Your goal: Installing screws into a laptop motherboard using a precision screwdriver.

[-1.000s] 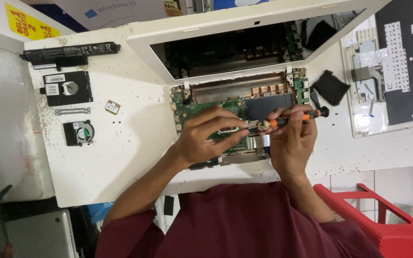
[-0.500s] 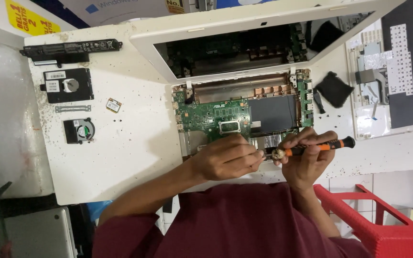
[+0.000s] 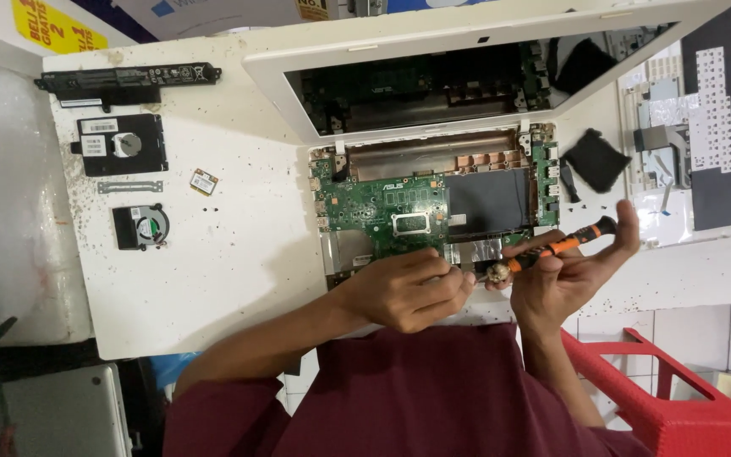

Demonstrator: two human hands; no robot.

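Note:
An opened white laptop (image 3: 433,76) lies on the white table (image 3: 230,279), its green motherboard (image 3: 382,207) exposed. My right hand (image 3: 564,275) grips an orange and black screwdriver (image 3: 556,247) near the laptop's front edge, its tip pointing left. My left hand (image 3: 412,288) is curled with fingertips pinched at the screwdriver's tip, where a small metallic part (image 3: 496,271) sits. Whether the left fingers hold that part or only touch it is unclear.
Removed parts lie on the left of the table: a long black battery (image 3: 129,80), a hard drive (image 3: 120,144), a small fan (image 3: 140,226), a metal bracket (image 3: 130,186), a small card (image 3: 203,181). A keyboard panel (image 3: 704,127) lies right. A red stool (image 3: 662,398) stands below.
Both hands pulled back from over the motherboard toward the laptop's front edge. The screwdriver swung out to the right, and my left fingers came to its tip.

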